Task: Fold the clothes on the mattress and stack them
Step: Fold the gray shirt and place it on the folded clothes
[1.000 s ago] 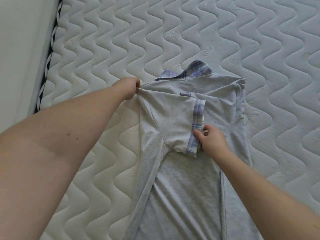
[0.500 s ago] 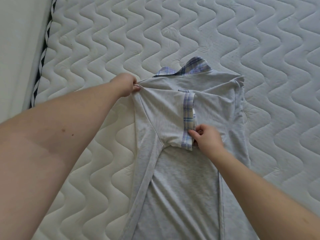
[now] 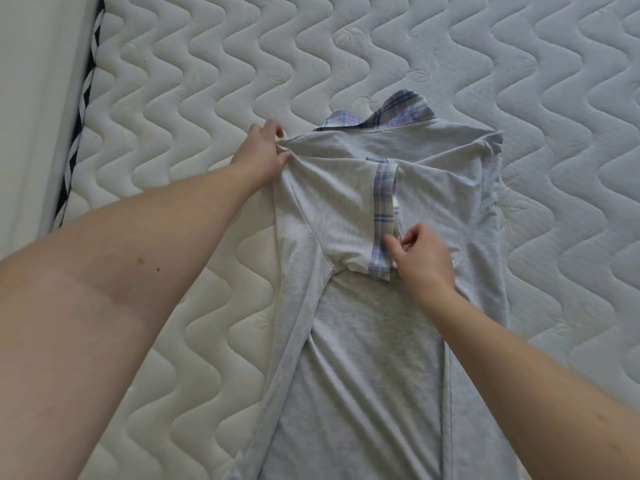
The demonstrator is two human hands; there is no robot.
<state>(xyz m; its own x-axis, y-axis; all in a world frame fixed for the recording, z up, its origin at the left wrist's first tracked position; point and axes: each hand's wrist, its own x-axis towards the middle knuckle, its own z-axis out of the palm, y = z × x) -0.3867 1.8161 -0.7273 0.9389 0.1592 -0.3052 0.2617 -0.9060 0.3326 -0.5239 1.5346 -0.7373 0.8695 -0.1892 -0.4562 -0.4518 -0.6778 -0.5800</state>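
Folding sleeve inward on shirt (image 3: 363,358), which lies flat on mattress (image 3: 346,46) | left hand (image 3: 261,155) pinches shoulder, right hand (image 3: 420,261) pinches plaid cuff (image 3: 384,216) | next, I judge: lay cuff flat, smooth.

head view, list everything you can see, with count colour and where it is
garment: one, light grey, lying lengthwise on the mattress, both sides folded in over the middle
collar: one, blue-and-white plaid, at the garment's far end
sleeve cuff: one, same plaid, on the sleeve folded across the chest
mattress: one, white with wavy quilting, under everything
mattress edge trim: one, black-and-white, far left
left hand: grips the folded shoulder edge
right hand: pinches the cuff
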